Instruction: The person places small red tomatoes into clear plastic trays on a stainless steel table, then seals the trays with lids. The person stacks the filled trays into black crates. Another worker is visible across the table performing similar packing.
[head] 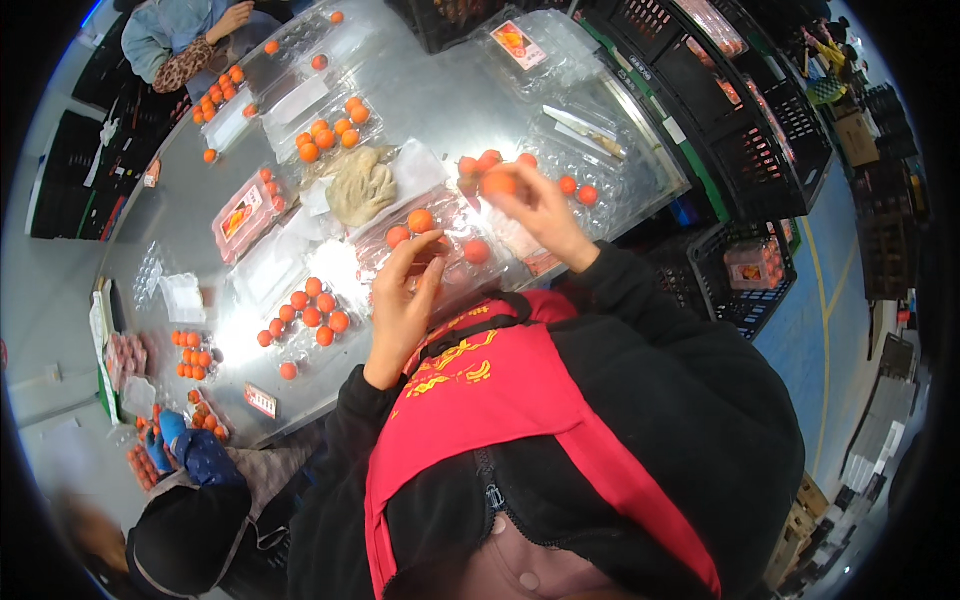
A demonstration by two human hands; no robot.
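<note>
My right hand (544, 214) grips a round orange-red fruit (498, 184), slightly blurred, above the table's near right part. Just beyond it lie more such fruits (490, 158). My left hand (405, 300) hovers over a clear plastic tray (457, 281), thumb and fingers apart, and no fruit shows clearly in its grasp. In and around that tray are a fruit (421, 220) beyond the left fingertips and another (475, 252) between the two hands. The left hand hides part of the tray.
Left of me, loose fruits (311, 317) lie on the metal table (442, 97). Beyond are a crumpled cloth or glove (361, 186), a labelled pack (246, 217) and a knife (585, 131). Black crates (720, 112) line the right. A blue-gloved co-worker (195, 465) works at left; another person (187, 45) stands opposite.
</note>
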